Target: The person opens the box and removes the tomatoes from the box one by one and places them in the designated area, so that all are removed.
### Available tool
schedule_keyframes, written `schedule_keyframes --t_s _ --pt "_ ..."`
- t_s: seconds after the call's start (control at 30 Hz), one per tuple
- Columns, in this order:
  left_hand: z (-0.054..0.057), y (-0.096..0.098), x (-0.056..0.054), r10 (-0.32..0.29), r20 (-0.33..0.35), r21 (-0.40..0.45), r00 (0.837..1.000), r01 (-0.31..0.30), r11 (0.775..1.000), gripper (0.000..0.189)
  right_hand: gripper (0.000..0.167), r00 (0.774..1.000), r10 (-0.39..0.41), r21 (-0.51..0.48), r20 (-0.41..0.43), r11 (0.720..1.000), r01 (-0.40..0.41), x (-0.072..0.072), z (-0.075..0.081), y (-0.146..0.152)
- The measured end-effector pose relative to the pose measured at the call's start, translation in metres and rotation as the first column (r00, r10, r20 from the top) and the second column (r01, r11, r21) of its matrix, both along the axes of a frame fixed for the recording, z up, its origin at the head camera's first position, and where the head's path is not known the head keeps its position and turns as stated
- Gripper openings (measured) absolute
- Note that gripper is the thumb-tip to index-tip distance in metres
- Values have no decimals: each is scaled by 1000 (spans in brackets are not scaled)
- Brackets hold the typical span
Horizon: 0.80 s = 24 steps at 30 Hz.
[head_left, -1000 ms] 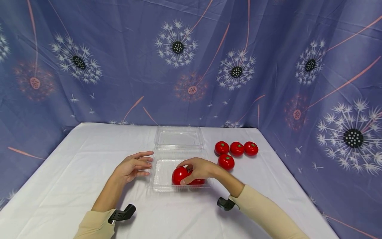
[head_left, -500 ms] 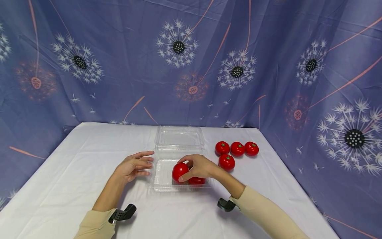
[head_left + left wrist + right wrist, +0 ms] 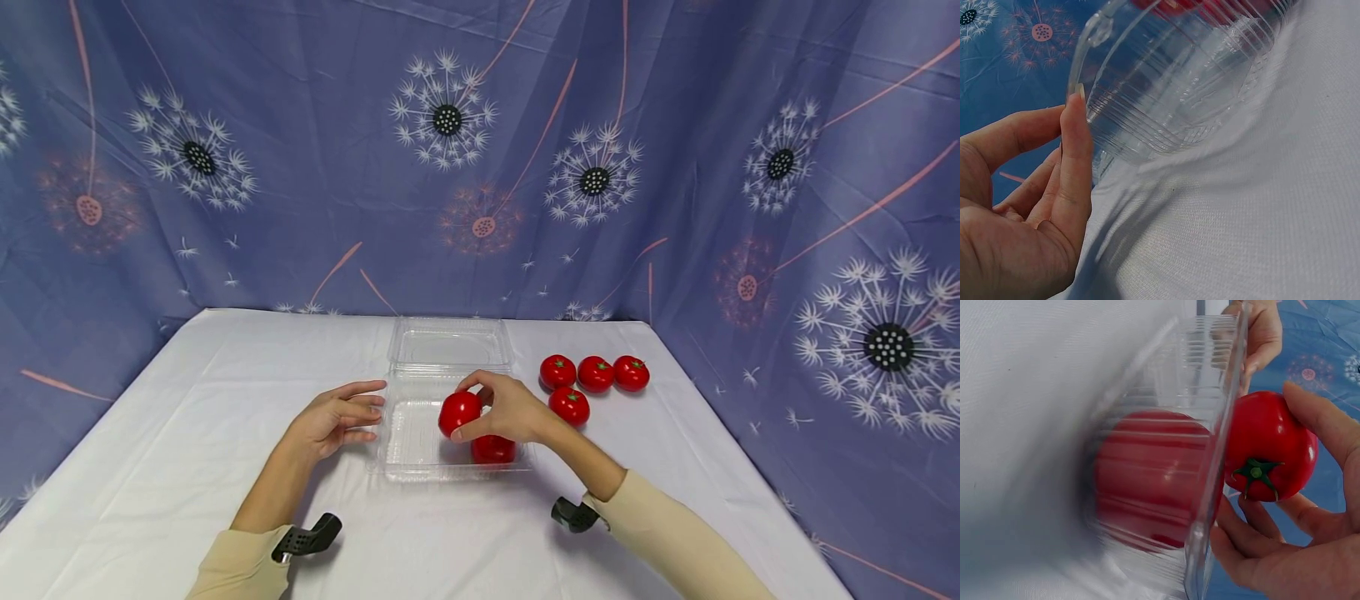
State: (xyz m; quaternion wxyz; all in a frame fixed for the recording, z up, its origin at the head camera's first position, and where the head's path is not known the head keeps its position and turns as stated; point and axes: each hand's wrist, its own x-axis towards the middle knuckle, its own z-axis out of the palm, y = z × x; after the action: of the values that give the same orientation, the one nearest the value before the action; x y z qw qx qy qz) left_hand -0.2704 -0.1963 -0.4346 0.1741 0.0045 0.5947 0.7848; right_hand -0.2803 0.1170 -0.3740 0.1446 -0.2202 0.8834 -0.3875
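Observation:
My right hand (image 3: 513, 410) holds a shiny red tomato (image 3: 459, 414) between thumb and fingers, over the clear plastic clamshell box (image 3: 401, 429). In the right wrist view the held tomato (image 3: 1269, 447) shows its green star-shaped stem, just beyond the box rim. A second tomato (image 3: 493, 451) sits inside the box at the near right, and its red shape (image 3: 1147, 478) shows through the ribbed wall. At the box's left side is my left hand (image 3: 336, 421), fingers extended. In the left wrist view its fingertips (image 3: 1075, 103) touch the box rim.
The box's transparent lid (image 3: 450, 346) lies open behind its base. Several more tomatoes (image 3: 596, 374) stand grouped on the white tablecloth (image 3: 247, 367), right of the box. A blue curtain (image 3: 315, 167) with dandelion prints hangs around the table.
My right hand has lifted the held tomato up from the box floor and slightly away from me, uncovering more of the second tomato. The left hand stays in place.

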Motion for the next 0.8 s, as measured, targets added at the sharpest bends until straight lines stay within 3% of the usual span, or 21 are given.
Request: schedule_keyframes --t_s 0.8 --pt "0 0 0 -4 -2 -12 1000 4 1000 58 58 995 -89 -176 41 980 95 1 14 22"
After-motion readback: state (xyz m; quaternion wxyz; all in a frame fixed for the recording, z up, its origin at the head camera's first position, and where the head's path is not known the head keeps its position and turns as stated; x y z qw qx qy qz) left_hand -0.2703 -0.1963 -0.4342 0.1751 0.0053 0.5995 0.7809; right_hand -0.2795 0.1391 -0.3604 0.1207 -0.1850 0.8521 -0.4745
